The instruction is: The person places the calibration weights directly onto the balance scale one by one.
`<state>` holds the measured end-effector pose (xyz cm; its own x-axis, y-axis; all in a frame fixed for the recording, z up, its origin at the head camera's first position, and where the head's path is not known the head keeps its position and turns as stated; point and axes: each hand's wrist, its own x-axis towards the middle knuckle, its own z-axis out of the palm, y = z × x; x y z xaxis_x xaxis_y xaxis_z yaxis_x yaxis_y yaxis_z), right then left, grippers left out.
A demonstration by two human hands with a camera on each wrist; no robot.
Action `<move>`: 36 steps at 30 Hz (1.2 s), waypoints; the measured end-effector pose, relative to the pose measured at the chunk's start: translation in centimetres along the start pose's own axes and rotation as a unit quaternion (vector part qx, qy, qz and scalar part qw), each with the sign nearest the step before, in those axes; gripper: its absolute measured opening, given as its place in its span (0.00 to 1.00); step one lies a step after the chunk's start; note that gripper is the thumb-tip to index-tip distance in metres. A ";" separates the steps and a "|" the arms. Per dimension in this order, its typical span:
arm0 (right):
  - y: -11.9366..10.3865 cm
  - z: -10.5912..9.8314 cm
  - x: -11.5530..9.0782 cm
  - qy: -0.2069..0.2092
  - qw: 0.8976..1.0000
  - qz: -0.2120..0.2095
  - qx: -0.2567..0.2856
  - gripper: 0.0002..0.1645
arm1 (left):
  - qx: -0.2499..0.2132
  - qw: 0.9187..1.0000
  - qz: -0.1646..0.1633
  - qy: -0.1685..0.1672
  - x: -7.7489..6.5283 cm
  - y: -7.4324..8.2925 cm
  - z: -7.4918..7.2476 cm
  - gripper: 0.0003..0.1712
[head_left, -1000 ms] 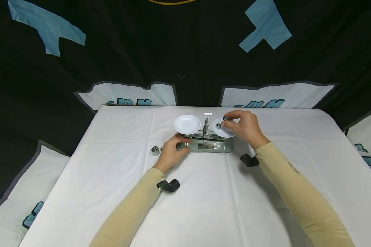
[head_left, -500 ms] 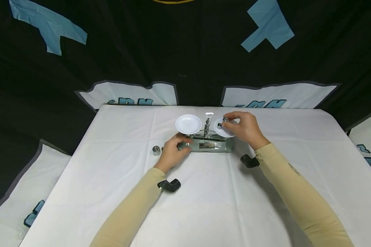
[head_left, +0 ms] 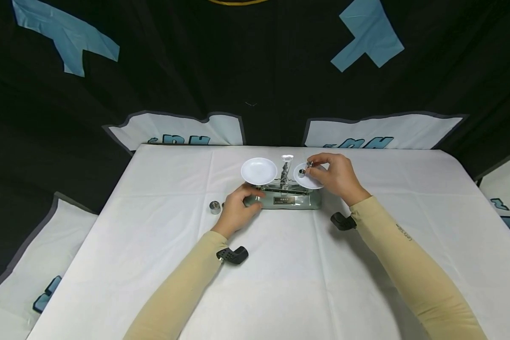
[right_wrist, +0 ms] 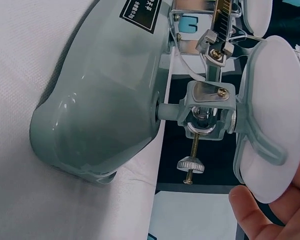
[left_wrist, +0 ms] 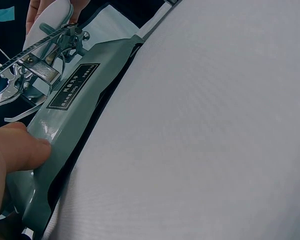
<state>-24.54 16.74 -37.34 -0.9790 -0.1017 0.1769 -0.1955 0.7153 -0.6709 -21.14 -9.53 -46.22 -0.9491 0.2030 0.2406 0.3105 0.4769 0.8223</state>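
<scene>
A green balance scale (head_left: pixel 306 203) with two white pans stands on the table. My left hand (head_left: pixel 238 208) grips the left end of its base; the thumb (left_wrist: pixel 27 150) presses on the front in the left wrist view. Above the right pan (head_left: pixel 312 183), my right hand (head_left: pixel 335 174) pinches a small metal weight (head_left: pixel 310 164) between thumb and fingers. Another small metal weight (head_left: pixel 301 173) sits on that pan, close to the fingertips. The left pan (head_left: pixel 258 171) holds nothing visible. In the right wrist view, the pan (right_wrist: pixel 275 120) hides part of the right hand (right_wrist: pixel 260 220) and its weight.
Left of my left hand, a metal weight (head_left: pixel 214 208) stands on the white tablecloth (head_left: pixel 280 274), with a smaller dark piece (head_left: pixel 223 205) partly hidden beside it. A knurled adjusting nut (right_wrist: pixel 190 165) hangs out from the scale's right end. Behind the table hangs a black curtain (head_left: pixel 221 71).
</scene>
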 end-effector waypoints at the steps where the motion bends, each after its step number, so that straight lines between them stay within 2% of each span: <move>1: 0.0 0.0 0.0 0.001 1.000 -0.002 -0.001 0.17 | 0.000 1.000 -0.001 0.000 0.0 0.0 0.0 0.12; 7: 0.0 0.1 0.1 -0.004 1.000 -0.005 -0.003 0.17 | 0.001 1.000 0.002 0.000 0.0 0.1 0.0 0.12; 20: -0.2 0.0 0.1 -0.018 1.000 0.017 0.004 0.18 | -0.003 1.000 0.001 0.000 0.0 0.0 0.0 0.12; 29: -0.2 0.0 -0.1 -0.017 1.000 0.012 0.010 0.19 | 0.001 1.000 0.000 0.000 0.1 0.0 0.1 0.12; 36: -0.3 -0.1 -0.1 -0.022 0.999 0.024 0.008 0.20 | -0.008 1.000 0.009 0.005 0.1 0.0 0.0 0.12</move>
<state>-24.41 16.62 -37.09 -0.9888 -0.0981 0.1123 -0.1486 0.7084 -0.6900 -21.26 -9.50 -46.25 -0.9438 0.2026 0.2610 0.3270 0.4595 0.8258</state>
